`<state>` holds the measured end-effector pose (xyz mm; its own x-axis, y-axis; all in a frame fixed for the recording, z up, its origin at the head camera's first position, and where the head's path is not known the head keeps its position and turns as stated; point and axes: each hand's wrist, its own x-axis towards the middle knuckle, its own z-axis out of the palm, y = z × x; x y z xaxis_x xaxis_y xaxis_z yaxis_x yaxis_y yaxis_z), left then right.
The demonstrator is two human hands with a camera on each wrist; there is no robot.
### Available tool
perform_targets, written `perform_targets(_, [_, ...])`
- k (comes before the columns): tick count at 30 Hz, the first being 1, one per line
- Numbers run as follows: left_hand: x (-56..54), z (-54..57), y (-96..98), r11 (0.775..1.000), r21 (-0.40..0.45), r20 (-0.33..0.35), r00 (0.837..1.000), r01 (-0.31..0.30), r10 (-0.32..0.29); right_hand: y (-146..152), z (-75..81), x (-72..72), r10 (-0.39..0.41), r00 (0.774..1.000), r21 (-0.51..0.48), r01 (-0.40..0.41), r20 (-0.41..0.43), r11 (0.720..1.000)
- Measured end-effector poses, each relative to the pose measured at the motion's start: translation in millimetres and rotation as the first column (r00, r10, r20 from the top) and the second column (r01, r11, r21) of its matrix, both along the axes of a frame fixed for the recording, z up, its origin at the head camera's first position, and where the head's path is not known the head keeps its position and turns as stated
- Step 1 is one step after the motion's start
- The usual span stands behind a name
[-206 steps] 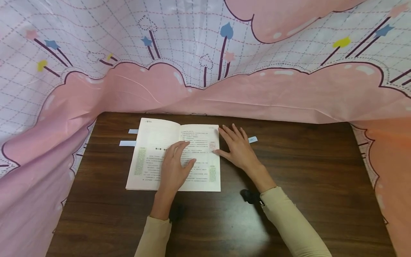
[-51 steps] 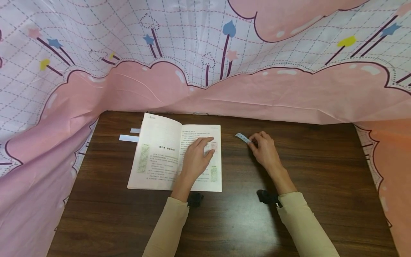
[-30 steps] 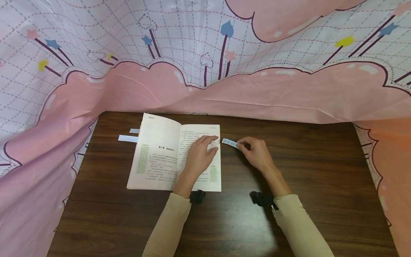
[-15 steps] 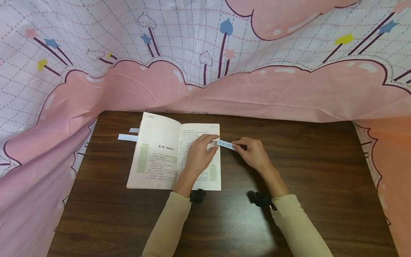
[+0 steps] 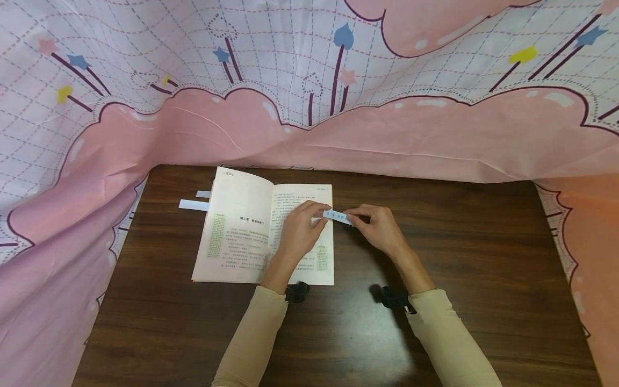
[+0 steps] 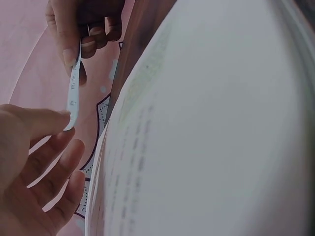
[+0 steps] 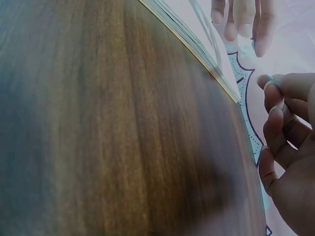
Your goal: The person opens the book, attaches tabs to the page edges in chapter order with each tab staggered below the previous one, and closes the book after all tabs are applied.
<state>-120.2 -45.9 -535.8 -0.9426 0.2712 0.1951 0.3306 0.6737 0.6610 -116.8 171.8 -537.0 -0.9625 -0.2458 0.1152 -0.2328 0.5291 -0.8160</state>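
Observation:
An open book (image 5: 242, 199) with printed pages lies on the table. My left hand (image 5: 301, 231) is over its right page, fingertips near the outer edge. A pale blue page tab (image 5: 337, 216) with handwriting stretches between my two hands, its left end overlapping that edge in the head view. My right hand (image 5: 382, 228) pinches the tab's right end between thumb and forefinger. In the left wrist view, the left thumb (image 6: 47, 121) and forefinger pinch the opposite end, while the other fingers spread loosely. The right wrist view shows both hands close together, with the tab mostly hidden.
Two blank pale blue tabs, an upper one (image 5: 203, 194) and a lower one (image 5: 193, 205), stick out from the book's left side. Dark wooden table (image 5: 474, 258) surrounds the book. A patterned pink and white cloth (image 5: 411, 134) hangs behind and at both sides.
The right hand has picked up the tab from the table right of the book and carried it left to the page edge. The left hand moved rightward over the right page and now pinches the tab.

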Motion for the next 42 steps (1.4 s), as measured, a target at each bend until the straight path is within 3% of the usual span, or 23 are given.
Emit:
perform_targets(12, [0.4, 3.2, -0.4, 0.999, -0.043, 0.001, 1.0, 0.029, -0.029, 0.9, 3.2, 2.1, 0.015, 0.996, -0.039, -0.011, 0.093, 0.999])
perform_targets(22, [8.4, 1.6, -3.0, 0.995, -0.086, 0.036, 0.998, 0.055, -0.052, 1.2, 0.4, 7.1, 0.037, 0.994, -0.06, -0.031, 0.102, 0.998])
perform_targets(32, [13.2, -1.9, -4.4, 0.995, -0.068, 0.007, 0.997, 0.074, -0.074, -9.1, -5.7, 11.0, 0.081, 0.995, -0.02, -0.08, 0.06, 0.997])
perform_targets(42, [19.8, -0.5, -5.6, 0.994, -0.065, 0.004, 0.996, 0.091, -0.091, -11.9, -7.0, 16.7, 0.138, 0.989, 0.068, -0.135, -0.046, 0.989])
